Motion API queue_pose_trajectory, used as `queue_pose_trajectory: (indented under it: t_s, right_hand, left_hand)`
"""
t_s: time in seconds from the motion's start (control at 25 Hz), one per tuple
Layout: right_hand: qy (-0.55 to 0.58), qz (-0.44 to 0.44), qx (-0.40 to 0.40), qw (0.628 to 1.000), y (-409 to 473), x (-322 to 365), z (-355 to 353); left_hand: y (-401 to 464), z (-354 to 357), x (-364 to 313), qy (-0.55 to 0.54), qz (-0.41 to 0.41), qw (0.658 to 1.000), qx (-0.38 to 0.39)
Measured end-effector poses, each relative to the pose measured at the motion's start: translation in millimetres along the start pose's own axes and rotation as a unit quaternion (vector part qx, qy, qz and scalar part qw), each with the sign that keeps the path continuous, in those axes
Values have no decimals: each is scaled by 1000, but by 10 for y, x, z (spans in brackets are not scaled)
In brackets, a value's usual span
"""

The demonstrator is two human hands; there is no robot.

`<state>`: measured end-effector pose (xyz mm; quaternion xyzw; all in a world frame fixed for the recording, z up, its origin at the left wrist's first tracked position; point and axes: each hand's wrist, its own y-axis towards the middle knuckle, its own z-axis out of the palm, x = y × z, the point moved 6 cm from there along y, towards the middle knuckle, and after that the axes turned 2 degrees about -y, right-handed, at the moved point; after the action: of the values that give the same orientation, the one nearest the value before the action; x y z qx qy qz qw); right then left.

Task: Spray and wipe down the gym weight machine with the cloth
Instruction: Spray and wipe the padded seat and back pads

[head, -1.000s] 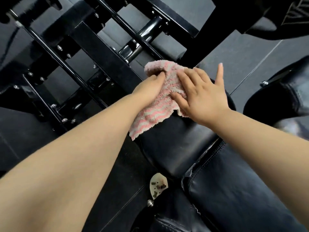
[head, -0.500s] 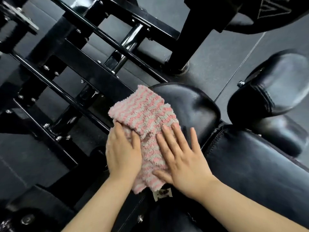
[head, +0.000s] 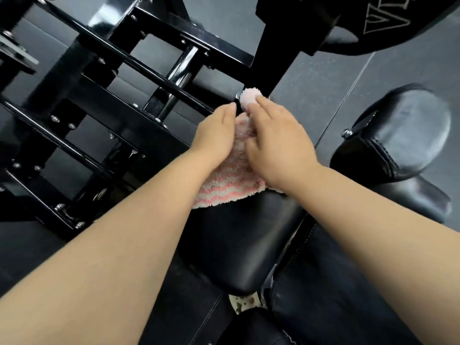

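Note:
A pink and white striped fluffy cloth (head: 229, 188) lies on the far end of the black padded seat (head: 239, 245) of the weight machine. My left hand (head: 215, 135) and my right hand (head: 276, 143) lie side by side on the cloth with fingers stretched forward, pressing it against the pad. The cloth's front end sticks out past my right fingertips, beside the black upright post (head: 286, 53). Most of the cloth's middle is hidden under my hands. No spray bottle is in view.
The machine's black steel frame (head: 104, 103) with bolts and crossbars fills the left. A second black round pad (head: 403, 135) sits at the right, and another pad with white lettering (head: 398, 18) is at the top right. Grey rubber floor (head: 311, 93) shows between them.
Both hands have pushed the cloth forward along the pad, from its near part half a second ago to its far end now. The view has shifted with them.

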<state>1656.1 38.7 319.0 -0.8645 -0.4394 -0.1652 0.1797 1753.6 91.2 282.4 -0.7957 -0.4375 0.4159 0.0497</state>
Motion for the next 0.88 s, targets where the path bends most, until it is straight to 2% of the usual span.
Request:
queue_pose_trajectory:
  t_s: [0.04, 0.12, 0.2, 0.28, 0.36, 0.4, 0.52, 0.6, 0.68, 0.76, 0.88]
  right_hand:
    - [8, -25, 42, 999, 69, 136, 72]
    - [-100, -52, 180, 977, 260, 357, 379]
    - [-187, -67, 275, 941, 417, 529, 618]
    - [-134, -44, 378, 915, 488, 647, 858]
    - [19, 46, 482, 874, 468, 658, 994]
    - [49, 76, 494, 865, 486, 631, 976]
    - [41, 95, 480, 871, 521, 495, 746]
    - [90, 128, 476, 866, 504, 332, 637]
    - [135, 200, 430, 870, 483, 93, 572]
    - [122, 250, 371, 886, 469, -175, 573]
    - [140, 303, 252, 909, 424, -470, 472]
  left_hand:
    - [-76, -130, 100, -34, -13, 997, -68]
    - [-339, -363, 388, -63, -54, 978, -192]
    - [-654, -365, 566, -47, -87, 961, -257]
    - [-840, -213, 642, -4, -89, 961, -262]
    - [-865, -78, 644, 28, -72, 965, -250]
    - [-849, -63, 634, 44, -64, 965, -250]
    - [-824, -58, 617, 86, -47, 959, -265]
    - [-809, -27, 628, 101, -51, 963, -244]
    - [-780, 3, 629, 104, -64, 970, -212]
    - [-755, 20, 647, 102, -74, 972, -196]
    - [-763, 22, 632, 127, -58, 969, -205]
